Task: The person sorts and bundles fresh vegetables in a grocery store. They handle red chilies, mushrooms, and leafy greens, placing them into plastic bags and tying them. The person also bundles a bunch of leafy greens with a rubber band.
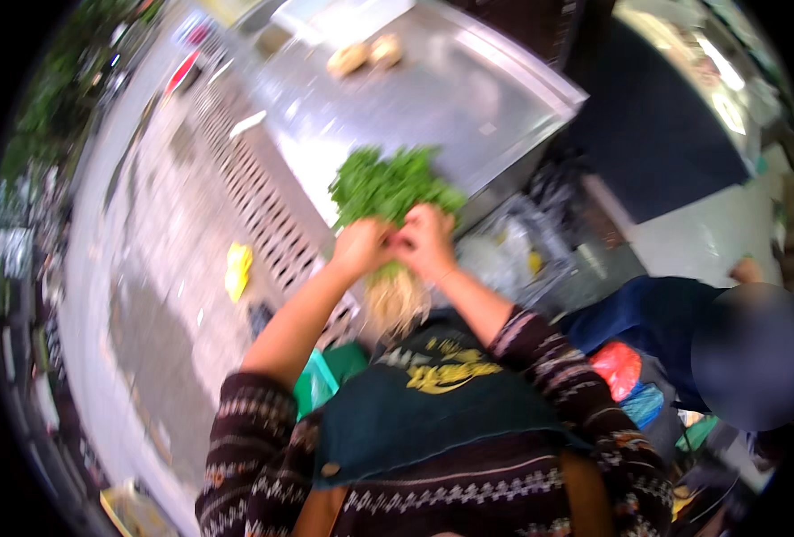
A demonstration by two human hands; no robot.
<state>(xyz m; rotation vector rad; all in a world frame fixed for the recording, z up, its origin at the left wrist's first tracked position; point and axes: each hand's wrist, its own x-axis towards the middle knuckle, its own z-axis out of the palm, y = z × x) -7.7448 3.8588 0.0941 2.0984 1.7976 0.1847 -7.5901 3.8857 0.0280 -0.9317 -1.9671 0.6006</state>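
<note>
A bunch of leafy green herbs (393,184) is in front of my body at the near corner of a stainless-steel table (430,134). Its leaves point away from me and its pale stringy roots (395,302) hang towards my apron (430,389). My left hand (362,247) grips the stems from the left. From the right, my right hand (429,241) closes on them too, with its fingertips meeting those of the left. Something small and reddish shows between the fingertips, too blurred to name. Fingers hide much of the stems.
Two tan lumpy items (366,55) and a white tray (343,17) sit towards the table's far end. A plastic-lined container (514,252) stands below on the right, near a bent-over person (645,322). At left are a perforated drain grate (262,201) and a yellow bag (238,272).
</note>
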